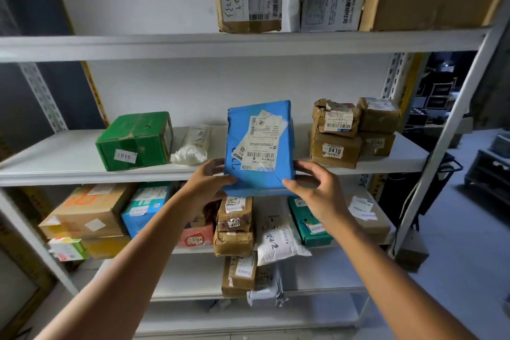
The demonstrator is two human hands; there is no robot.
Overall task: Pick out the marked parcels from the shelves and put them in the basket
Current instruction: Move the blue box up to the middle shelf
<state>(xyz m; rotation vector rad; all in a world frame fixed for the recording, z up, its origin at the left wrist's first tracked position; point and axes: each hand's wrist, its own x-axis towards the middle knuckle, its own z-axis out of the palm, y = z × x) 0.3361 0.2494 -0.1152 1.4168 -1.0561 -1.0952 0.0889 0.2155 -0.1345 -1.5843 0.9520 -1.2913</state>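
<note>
Blue paper-wrapped parcel with white shipping labels [259, 146] stands nearly upright at the front lip of the white metal middle shelf [69, 154], its lower end hanging past the edge. The left hand [209, 182] grips its seven o'clock corner. The right hand [317, 190] clasps the five o'clock corner, thumb on the face. A green cardboard box [135, 141] sits at its nine o'clock and taped brown cartons [335, 135] at three. No basket shows, so this pick looks only just started, with the carry and the drop still to do.

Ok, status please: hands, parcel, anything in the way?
Left hand and right hand grip blue parcel by its lower corners. Parcel upright, in front of the middle shelf. Basket not in view.
</note>
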